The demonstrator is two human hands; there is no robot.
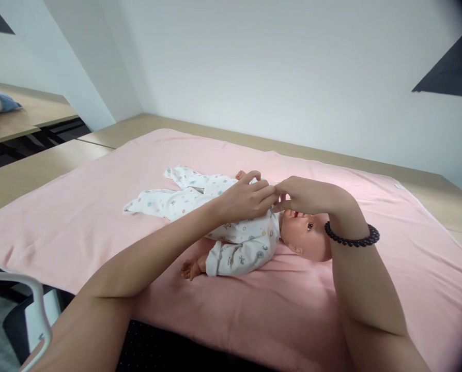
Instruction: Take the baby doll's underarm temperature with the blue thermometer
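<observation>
A baby doll (306, 235) lies on its back on a pink blanket (99, 206), head to the right and feet to the left. It wears a white patterned romper (250, 232) with footed legs and a cuffed sleeve. Over the doll's upper chest, my left hand (248, 198) is closed with fingers curled at the romper's neckline. From the right, my right hand (303, 195) bends down above the doll's face, its fingertips pinched at the same neckline and meeting my left fingers. What lies between the fingertips is mostly hidden.
The blanket covers a wooden table (149, 121) against a white wall (273, 67). A second table with a bundle of cloth (0, 102) stands at the far left. At the lower left are a white curved frame (37, 289) and a dark chair (17, 330).
</observation>
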